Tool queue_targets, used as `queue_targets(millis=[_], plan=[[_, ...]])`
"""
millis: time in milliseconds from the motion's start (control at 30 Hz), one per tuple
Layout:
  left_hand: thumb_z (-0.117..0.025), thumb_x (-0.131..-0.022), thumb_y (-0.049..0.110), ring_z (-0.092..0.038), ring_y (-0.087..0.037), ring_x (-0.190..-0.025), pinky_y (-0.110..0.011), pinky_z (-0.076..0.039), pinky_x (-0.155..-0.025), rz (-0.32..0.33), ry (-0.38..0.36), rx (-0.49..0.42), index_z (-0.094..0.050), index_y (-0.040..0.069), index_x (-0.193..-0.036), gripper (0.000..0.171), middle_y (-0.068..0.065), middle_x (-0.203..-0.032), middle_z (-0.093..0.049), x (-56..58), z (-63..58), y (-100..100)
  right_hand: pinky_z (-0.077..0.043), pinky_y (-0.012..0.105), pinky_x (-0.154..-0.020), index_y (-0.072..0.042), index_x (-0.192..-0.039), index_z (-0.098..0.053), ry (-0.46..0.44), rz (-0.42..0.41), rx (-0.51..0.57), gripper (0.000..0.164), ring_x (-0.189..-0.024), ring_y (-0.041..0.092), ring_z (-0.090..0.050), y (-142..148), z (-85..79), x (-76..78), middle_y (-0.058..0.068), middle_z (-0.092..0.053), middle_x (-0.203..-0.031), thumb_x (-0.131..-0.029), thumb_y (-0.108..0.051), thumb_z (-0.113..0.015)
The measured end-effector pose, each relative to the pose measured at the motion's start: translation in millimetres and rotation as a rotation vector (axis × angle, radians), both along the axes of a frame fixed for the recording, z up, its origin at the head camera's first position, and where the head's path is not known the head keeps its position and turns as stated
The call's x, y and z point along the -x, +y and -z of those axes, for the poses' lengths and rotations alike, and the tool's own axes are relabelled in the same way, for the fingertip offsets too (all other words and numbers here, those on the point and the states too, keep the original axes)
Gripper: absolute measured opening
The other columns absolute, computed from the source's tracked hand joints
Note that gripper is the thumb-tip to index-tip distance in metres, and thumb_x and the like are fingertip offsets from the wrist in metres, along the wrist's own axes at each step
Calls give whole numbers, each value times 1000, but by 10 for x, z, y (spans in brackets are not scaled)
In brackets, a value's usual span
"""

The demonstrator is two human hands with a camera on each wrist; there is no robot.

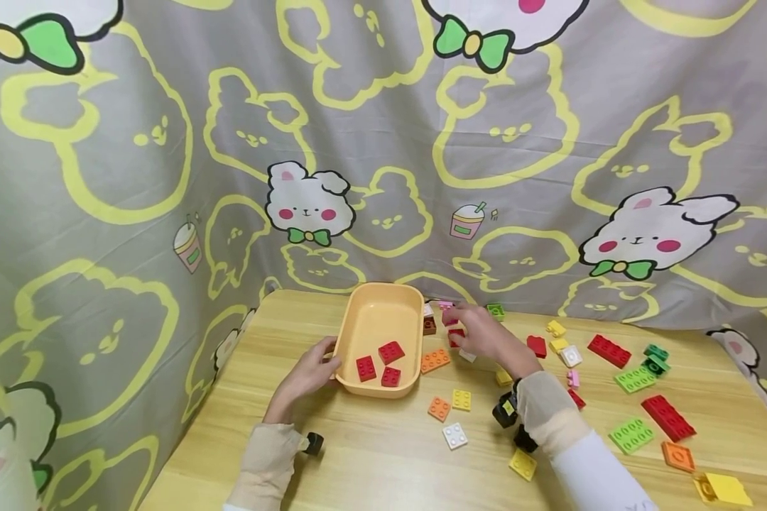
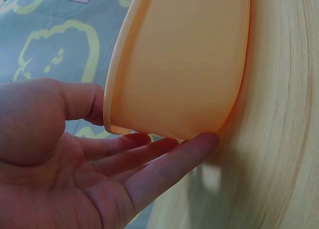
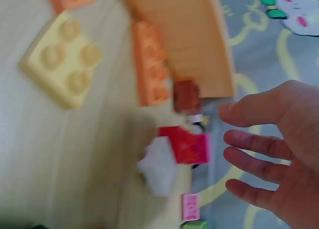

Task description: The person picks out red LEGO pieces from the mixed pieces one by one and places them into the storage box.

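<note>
We see a person's left hand (image 1: 309, 369) at the near left corner of a pale orange tray (image 1: 378, 323), holding it: the thumb is at the rim, the other fingers against the outer wall. The right hand (image 1: 482, 332) reaches over small building bricks just beyond the tray's right side. Its thumb stands apart from loosely extended fingers, and in the right wrist view we find nothing between them; whether a fingertip touches a brick, we cannot tell.

Nearest that hand we see a red brick (image 1: 457, 338), a magenta brick (image 1: 448, 316) and a white brick (image 1: 467, 355), partly hidden or blurred. Inside the tray, toward its near end, lie three red bricks (image 1: 391, 352). Just beside its right wall are a long orange brick (image 1: 435, 360) and a brown brick (image 1: 429, 326).

Nearer us on the wooden table (image 1: 358, 454) lie a square orange brick (image 1: 439, 408), a yellow brick (image 1: 461, 399) and a square white brick (image 1: 455, 436). Well to the right we see scattered green, red and yellow bricks (image 1: 631, 435). Behind hangs a grey curtain (image 1: 383, 142) printed with cartoon rabbits.
</note>
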State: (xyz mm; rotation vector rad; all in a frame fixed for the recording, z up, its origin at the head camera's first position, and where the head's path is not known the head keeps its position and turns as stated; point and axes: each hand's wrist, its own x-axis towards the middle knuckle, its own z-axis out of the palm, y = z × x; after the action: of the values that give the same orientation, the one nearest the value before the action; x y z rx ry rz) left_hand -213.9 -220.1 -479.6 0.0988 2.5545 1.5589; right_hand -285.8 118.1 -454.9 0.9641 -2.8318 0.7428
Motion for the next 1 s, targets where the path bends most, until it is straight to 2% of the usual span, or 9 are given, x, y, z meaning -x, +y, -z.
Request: queue_targets(millis=[167, 300, 533, 633, 767, 867, 1000], plan=[[-48, -95, 1, -55, -46, -116, -46, -61, -76, -7, -6, -3, -43, -6, -142, 48, -32, -140, -46, 3, 17, 0, -54, 46, -90, -1, -109, -70, -59, 22, -69, 28, -107, 29, -59, 1, 179, 79, 15, -65, -115, -81, -2, -73], [-47, -95, -1, -54, -48, -116, -50, -60, -77, -13, -1, -9, -41, -9, -142, 48, -34, -140, -44, -27, -16, 28, -55, 43, -84, 0, -105, -69, -44, 1, -92, 26, -99, 29, -60, -3, 269, 122, 16, -64, -111, -79, 1, -74], [-45, -95, -3, -51, -52, -117, -53, -57, -82, 4, -8, -22, -39, -15, -141, 48, -38, -140, -42, -160, -310, 111, -52, 37, -68, 0, -91, -67, -17, -29, -104, 18, -77, 22, -55, -4, 329, 181, 13, -62, -89, -75, 8, -72], [-46, -95, -3, -52, -51, -117, -53, -57, -82, 14, -9, -29, -39, -15, -141, 48, -38, -140, -42, -195, -378, 124, -50, 36, -64, 0, -87, -66, -40, -29, -109, 16, -72, 21, -52, -14, 321, 196, 12, -60, -83, -75, 10, -70], [-45, -94, -5, -51, -53, -116, -53, -58, -79, 10, 6, -33, -39, -15, -140, 47, -39, -138, -42, -198, -365, 130, -51, 36, -63, 2, -89, -66, -61, -13, -118, 17, -72, 21, -53, -33, 305, 199, 12, -61, -81, -75, 11, -69], [-44, -94, -6, -51, -53, -115, -53, -58, -78, -2, 14, -33, -39, -15, -140, 47, -39, -138, -43, -193, -347, 132, -52, 36, -64, 2, -89, -66, -41, -11, -116, 17, -72, 21, -54, -43, 289, 185, 14, -63, -83, -75, 11, -70], [-45, -95, -5, -52, -51, -116, -54, -57, -80, -21, 5, -33, -40, -14, -141, 47, -37, -139, -43, -148, -266, 117, -52, 36, -64, 2, -89, -65, -20, -14, -96, 15, -73, 22, -54, -47, 261, 166, 15, -63, -86, -76, 10, -69]])
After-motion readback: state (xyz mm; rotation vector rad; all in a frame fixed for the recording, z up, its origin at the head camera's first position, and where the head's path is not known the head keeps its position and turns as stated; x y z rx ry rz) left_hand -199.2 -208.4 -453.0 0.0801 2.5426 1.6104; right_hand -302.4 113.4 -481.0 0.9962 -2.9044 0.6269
